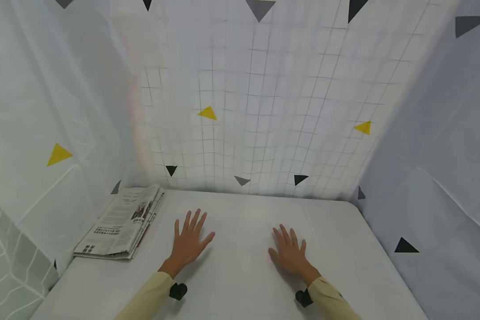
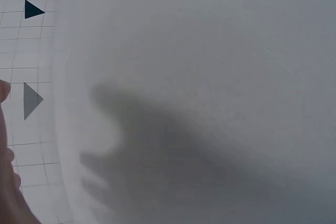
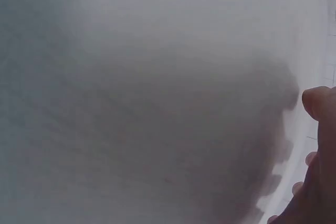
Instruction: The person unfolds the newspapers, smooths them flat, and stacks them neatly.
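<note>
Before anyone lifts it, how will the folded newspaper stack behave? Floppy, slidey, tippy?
Likely floppy: the newspaper stack is thin folded sheets, so it may sag if gripped at one end. Layers could slide or fan out, since their edges look loose and uneven. Tipping or rolling seems unlikely; it lies flat on the white table.

We see the left hand (image 2: 8,190), a hand-shaped shadow (image 2: 157,156) across the white tabletop (image 2: 236,40), and gridded sheeting (image 2: 39,153) beyond its edge.

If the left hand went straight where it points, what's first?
The left hand would probably meet the gridded back sheet first, beyond the table; the newspaper stack lies left of its line. Depth is unclear.
</note>
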{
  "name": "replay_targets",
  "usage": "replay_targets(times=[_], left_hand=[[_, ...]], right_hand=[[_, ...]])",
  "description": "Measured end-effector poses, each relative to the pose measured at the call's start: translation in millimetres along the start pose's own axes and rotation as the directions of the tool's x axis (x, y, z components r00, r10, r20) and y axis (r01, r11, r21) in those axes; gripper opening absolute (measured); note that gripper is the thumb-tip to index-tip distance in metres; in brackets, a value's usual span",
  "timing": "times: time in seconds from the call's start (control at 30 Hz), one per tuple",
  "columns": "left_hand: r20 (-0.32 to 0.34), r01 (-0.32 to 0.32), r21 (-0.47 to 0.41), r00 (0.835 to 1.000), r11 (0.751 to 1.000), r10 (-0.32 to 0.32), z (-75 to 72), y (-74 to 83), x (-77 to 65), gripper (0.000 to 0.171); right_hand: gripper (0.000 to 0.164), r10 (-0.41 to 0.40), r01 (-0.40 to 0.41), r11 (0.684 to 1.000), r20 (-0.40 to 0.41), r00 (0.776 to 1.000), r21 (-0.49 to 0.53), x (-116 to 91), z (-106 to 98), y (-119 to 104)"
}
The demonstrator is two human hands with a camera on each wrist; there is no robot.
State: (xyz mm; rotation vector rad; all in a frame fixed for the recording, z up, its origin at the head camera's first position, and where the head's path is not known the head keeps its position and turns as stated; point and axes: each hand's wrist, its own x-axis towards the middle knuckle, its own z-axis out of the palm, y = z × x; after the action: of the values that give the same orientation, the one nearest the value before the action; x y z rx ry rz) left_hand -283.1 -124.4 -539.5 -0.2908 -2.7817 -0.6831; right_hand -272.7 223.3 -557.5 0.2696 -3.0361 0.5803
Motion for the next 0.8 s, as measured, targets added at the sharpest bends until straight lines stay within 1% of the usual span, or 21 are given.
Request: replay_targets(times=[0.1,0.2,0.3,0.43,0.53,0.6,0.67,0.8], left_hand=[[-0.003,0.032,-0.014,0.999,0.999,-0.032,2.5,-3.9,-0.8,0.079],[0.010,0.061,-0.013,0.998,0.998,-0.061,4.4,-8.2,-1.8,0.080],[0.013,0.069,-0.006,0.998,0.998,-0.069,5.9,-12.5,-2.6,0.080],[-0.009,0.073,-0.009,0.997,0.997,-0.073,8.4,-20.4,-5.4,0.080],[-0.039,0.080,-0.008,0.996,0.997,-0.080,9.2,-30.5,-8.1,0.079],[-0.045,0.093,-0.003,0.995,0.996,-0.093,7.9,-38.3,-9.6,0.079],[-0.036,0.113,0.014,0.993,0.994,-0.112,5.3,-47.4,-10.3,0.080],[-0.010,0.151,0.059,0.988,0.987,-0.151,-4.0,-65.4,-11.5,0.083]], right_hand=[[0.068,0.013,-0.012,1.000,0.047,0.999,-0.018,0,1,2],[0.069,0.022,-0.021,1.000,0.071,0.997,-0.018,1,3,4],[0.070,0.029,-0.029,1.000,0.058,0.998,-0.004,1,5,7],[0.071,0.034,-0.034,0.999,0.054,0.998,-0.003,2,9,13],[0.072,0.027,-0.027,1.000,0.050,0.998,0.008,2,9,14],[0.071,0.021,-0.022,1.000,0.044,0.999,0.018,1,7,12],[0.070,0.023,-0.023,1.000,0.044,0.999,0.012,0,6,8],[0.069,0.037,-0.035,0.999,0.075,0.997,-0.019,-2,3,3]])
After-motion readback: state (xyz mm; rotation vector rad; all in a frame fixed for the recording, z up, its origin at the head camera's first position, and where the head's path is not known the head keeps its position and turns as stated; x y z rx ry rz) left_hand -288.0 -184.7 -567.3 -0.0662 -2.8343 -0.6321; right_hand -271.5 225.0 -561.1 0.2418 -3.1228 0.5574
